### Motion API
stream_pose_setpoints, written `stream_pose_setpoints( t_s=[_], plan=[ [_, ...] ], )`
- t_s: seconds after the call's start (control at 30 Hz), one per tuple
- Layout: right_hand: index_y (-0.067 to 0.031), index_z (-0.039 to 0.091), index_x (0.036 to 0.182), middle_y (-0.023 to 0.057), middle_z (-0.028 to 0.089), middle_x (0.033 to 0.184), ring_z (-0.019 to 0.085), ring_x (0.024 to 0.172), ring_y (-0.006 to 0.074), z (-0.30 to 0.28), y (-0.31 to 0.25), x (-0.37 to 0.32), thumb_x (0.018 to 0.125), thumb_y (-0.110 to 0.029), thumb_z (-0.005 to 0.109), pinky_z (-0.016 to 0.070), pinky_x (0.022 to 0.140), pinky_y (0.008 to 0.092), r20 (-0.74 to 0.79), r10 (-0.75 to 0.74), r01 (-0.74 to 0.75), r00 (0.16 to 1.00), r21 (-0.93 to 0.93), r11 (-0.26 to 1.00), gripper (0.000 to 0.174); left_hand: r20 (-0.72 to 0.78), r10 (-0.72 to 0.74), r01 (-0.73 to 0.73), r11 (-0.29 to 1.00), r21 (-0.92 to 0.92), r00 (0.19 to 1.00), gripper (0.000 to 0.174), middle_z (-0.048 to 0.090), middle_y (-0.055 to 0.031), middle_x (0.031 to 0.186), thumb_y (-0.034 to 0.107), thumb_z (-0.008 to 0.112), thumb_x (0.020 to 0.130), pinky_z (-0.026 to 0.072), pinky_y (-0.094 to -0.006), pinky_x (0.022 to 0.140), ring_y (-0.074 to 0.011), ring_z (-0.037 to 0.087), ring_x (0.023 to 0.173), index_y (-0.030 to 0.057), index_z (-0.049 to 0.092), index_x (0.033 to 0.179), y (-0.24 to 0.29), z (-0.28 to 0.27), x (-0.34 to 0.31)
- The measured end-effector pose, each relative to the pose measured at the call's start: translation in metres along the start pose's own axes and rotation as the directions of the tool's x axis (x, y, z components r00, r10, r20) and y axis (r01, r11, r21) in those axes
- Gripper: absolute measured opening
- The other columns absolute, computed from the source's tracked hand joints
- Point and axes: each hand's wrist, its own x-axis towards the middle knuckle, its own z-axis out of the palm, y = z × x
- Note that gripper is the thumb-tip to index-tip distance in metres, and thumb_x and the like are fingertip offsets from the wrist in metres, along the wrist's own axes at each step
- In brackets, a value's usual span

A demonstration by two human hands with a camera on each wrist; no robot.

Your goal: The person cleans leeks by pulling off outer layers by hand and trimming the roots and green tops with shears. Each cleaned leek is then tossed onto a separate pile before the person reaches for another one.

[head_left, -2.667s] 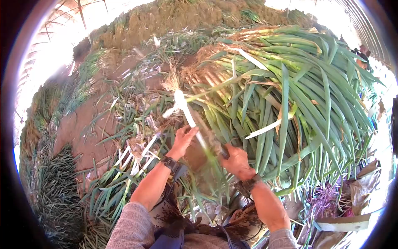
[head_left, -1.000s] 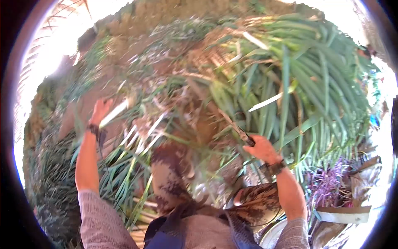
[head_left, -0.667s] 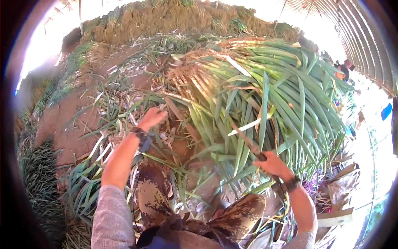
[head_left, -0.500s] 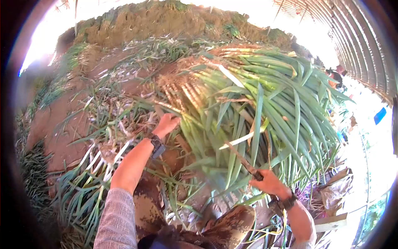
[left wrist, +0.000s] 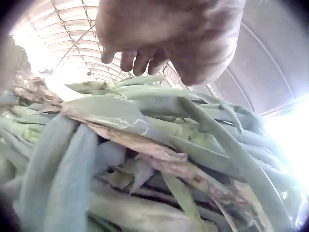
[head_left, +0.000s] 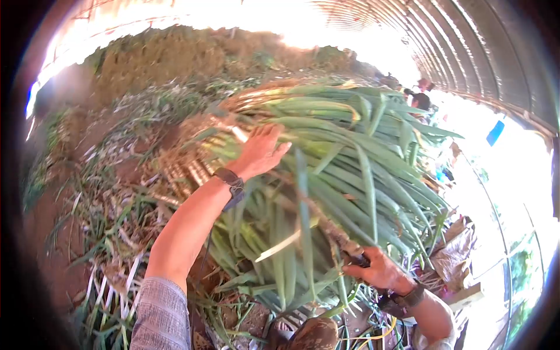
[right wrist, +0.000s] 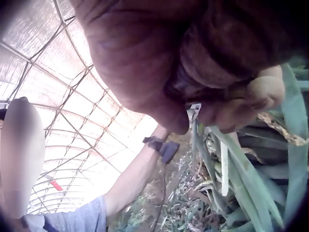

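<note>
Left hand (head_left: 259, 154) has moved over the leafy heap (head_left: 350, 169), upper centre: fingers extended, nothing visibly held. Right hand (head_left: 382, 271), lower right, grips a brown tool (head_left: 340, 238).

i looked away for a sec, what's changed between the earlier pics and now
The left hand has let go of the white-stemmed plant it held at first and moved rightward, out over the heap of leafy stalks, with nothing visible in it. The head view has turned too. Unchanged: the right hand grips the long tool, and a pale strip lies on the heap.
</note>
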Motion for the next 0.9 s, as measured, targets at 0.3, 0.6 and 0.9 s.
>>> stream_pose_setpoints(
  t_s=[0.3,0.6,0.9],
  plan=[
    [-0.0039,0.063,0.108,-0.0012,0.055,0.078,0.049,0.073,0.0075,-0.011,-0.002,-0.018,0.09,-0.018,0.072,0.0413,0.065,0.0272,0.084,-0.171,0.164,0.982,0.084,0.983,0.025,0.267,-0.045,0.049,0.999,-0.008,0.963,0.1,0.03,-0.0273,0.154,0.069,0.052,0.088,0.0141,-0.0489,0.122,-0.0384,0.023,0.146,-0.004,0.025,0.15,0.002,0.021,0.077],
    [-0.0033,0.063,0.118,0.0102,0.068,0.088,0.058,0.077,0.0132,-0.022,0.014,-0.002,0.089,-0.022,0.072,0.0476,0.072,0.0308,0.037,-0.226,0.222,0.974,0.085,0.971,0.036,0.495,-0.138,0.134,0.99,0.044,0.858,0.09,0.044,-0.0251,0.146,0.074,0.04,0.09,0.0303,-0.0453,0.114,-0.0365,0.039,0.138,-0.0002,0.048,0.141,0.027,0.039,0.089],
    [-0.0023,0.065,0.107,-0.0021,0.059,0.071,0.051,0.065,0.0063,0.005,0.069,-0.027,0.089,-0.021,0.072,0.0421,0.06,0.0262,0.093,-0.014,-0.019,0.996,0.347,0.938,0.027,0.068,0.423,-0.428,0.896,0.121,0.904,0.043,0.06,-0.0109,0.094,0.047,0.05,0.096,0.0414,-0.0411,0.084,-0.0284,0.054,0.088,0.0074,0.064,0.086,0.071,0.08,-0.06]
  ],
)
